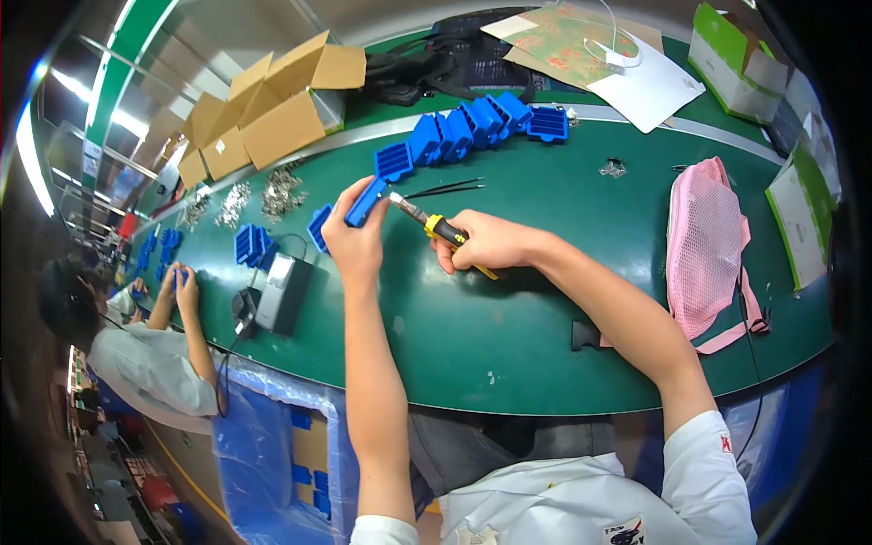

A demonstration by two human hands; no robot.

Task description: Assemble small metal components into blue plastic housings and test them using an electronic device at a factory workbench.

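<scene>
My left hand [356,238] is closed round a small blue plastic case [366,202], raised over the table. My right hand [481,240] grips pliers [446,232] with yellow and black handles. The metal jaws point at the case, close to its right end; whether they touch it I cannot tell. Just beyond, a pair of black tweezers [447,188] lies on the table. A row of several blue cases [459,132] stands along the far side, some showing slotted insides. Another blue case [318,227] is left of my left hand.
Small metal parts [282,193] lie in heaps at the left, by open cardboard boxes [291,100]. A grey box-shaped device [284,295] stands nearer. A pink mesh bag [704,245] lies on the right of the green table [545,363]. A co-worker [150,363] sits at the left, hands raised.
</scene>
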